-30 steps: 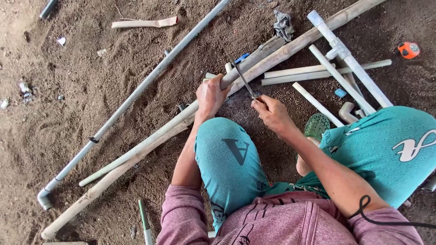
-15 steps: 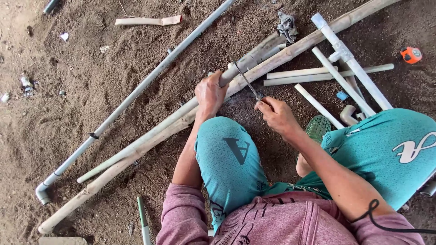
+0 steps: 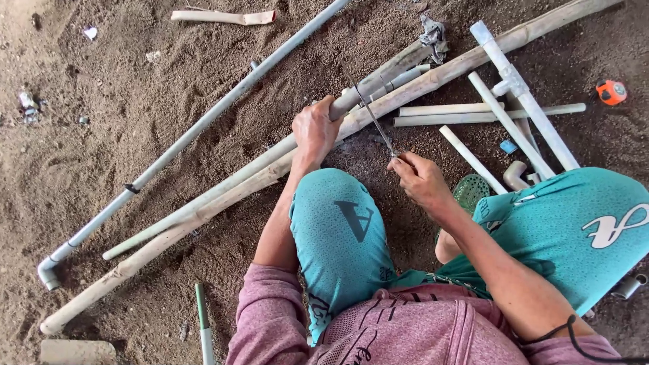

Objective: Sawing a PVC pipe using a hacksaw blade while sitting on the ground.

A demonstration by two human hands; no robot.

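My left hand (image 3: 315,128) grips a long pale plastic pipe (image 3: 223,182) that lies on a bamboo pole (image 3: 169,236) on the dirt floor. My right hand (image 3: 419,179) holds the near end of a thin dark saw blade (image 3: 370,115), whose far end lies across the pipe just right of my left hand. I squat over them in teal shorts, one knee (image 3: 338,216) below my left hand.
A long grey pipe with an elbow end (image 3: 196,135) runs diagonally at left. Several short white pipe pieces (image 3: 514,101) and fittings lie at right, with an orange tape measure (image 3: 611,91). A rag (image 3: 433,30) lies at the top. A green-tipped stick (image 3: 201,318) is near the bottom.
The saw blade has slid along its cut on the pipe as my right hand shifts slightly. My left hand keeps its grip.
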